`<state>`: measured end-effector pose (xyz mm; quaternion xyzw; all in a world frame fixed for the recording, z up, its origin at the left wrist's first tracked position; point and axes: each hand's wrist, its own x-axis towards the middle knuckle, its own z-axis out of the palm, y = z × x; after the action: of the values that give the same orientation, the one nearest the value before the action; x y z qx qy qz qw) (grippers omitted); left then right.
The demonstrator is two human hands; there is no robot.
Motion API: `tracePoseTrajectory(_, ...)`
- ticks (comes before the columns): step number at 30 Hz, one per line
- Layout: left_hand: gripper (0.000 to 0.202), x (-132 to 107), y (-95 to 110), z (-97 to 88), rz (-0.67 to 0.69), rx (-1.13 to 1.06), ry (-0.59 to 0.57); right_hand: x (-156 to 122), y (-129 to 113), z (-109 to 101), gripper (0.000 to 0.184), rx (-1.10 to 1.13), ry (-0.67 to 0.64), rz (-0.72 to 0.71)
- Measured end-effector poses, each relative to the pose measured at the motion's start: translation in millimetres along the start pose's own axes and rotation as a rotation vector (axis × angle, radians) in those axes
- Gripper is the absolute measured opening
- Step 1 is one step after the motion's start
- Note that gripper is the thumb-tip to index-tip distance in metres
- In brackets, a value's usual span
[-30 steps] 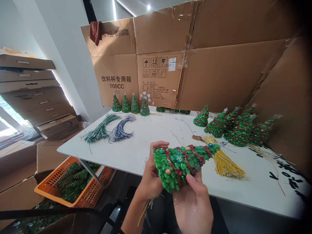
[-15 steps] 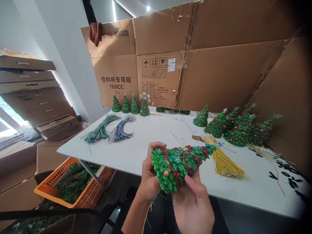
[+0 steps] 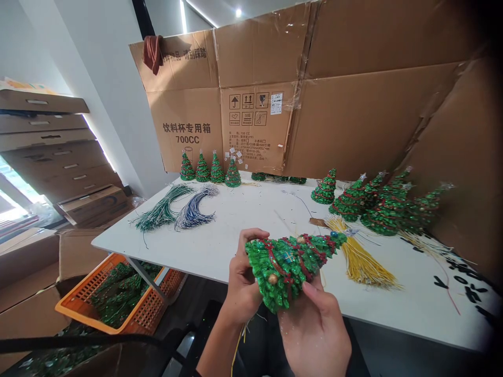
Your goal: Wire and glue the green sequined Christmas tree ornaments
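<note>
A small decorated Christmas tree (image 3: pixel 293 267), glittery green with red garland and gold balls, lies on its side between my hands above the table's front edge. Its tip points right, its base left. My left hand (image 3: pixel 244 283) is closed around the base, with some fingers hidden behind it. Underneath, my right hand (image 3: pixel 316 324) grips the tree with the thumb pressed on its lower side. Just beyond the tip, a bundle of yellow cords (image 3: pixel 365 262) rests on the table. Thin yellow strands (image 3: pixel 238 345) hang below my left wrist.
The white table (image 3: pixel 251 209) bears green cords (image 3: pixel 163 207), blue cords (image 3: pixel 198 207), several finished-looking trees (image 3: pixel 387 204) at right and a back-left row (image 3: pixel 202 168). Cardboard (image 3: pixel 255 68) walls the back. An orange crate (image 3: pixel 118 331) of trees stands below left.
The tree has rolled slightly in my hands, and its base has shifted a little to the right. My right hand has moved slightly right with it. Both hands keep their hold.
</note>
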<state>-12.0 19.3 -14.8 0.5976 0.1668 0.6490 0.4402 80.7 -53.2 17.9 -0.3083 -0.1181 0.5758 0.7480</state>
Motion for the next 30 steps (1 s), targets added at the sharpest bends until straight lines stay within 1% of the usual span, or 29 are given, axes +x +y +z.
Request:
tracePoseTrajectory(6, 0.039, -2.9, 1.9, -0.6, 0.042, 0.102, 0.002, 0.1, -4.5, 3.4, 0.065, 0.073, 0.046, 0.038)
tracePoseTrajectory(11, 0.029, -4.5, 9.8, -1.8, 0.015, 0.17, -0.019, 0.6, -8.4, 5.8, 0.059, 0.117, 0.09, 0.066)
tracePoseTrajectory(15, 0.022, -3.8, 14.8, -1.2, 0.003, 0.189, -0.044, 1.7, -9.5, 4.3, 0.049, 0.109, 0.115, 0.078)
tracePoseTrajectory(18, 0.022, -3.5, 16.4, -0.2, 0.006, 0.204, -0.032, 2.1, -9.7, 3.4, 0.049, 0.104, 0.086, 0.083)
tracePoseTrajectory(23, 0.027, -3.9, 18.2, 2.6, 0.034, 0.26, -0.006, 1.4, -8.2, 2.3, 0.059, 0.115, 0.064, 0.07)
tracePoseTrajectory(27, 0.034, -4.6, 19.0, 4.9, 0.072, 0.273, 0.006, 0.4, -7.0, 0.0, 0.054, 0.074, 0.004, 0.042)
tracePoseTrajectory(30, 0.034, -6.0, 18.6, 5.8, 0.065, 0.264, 0.012, -0.2, -7.0, -0.9, 0.053, 0.052, -0.024, 0.035)
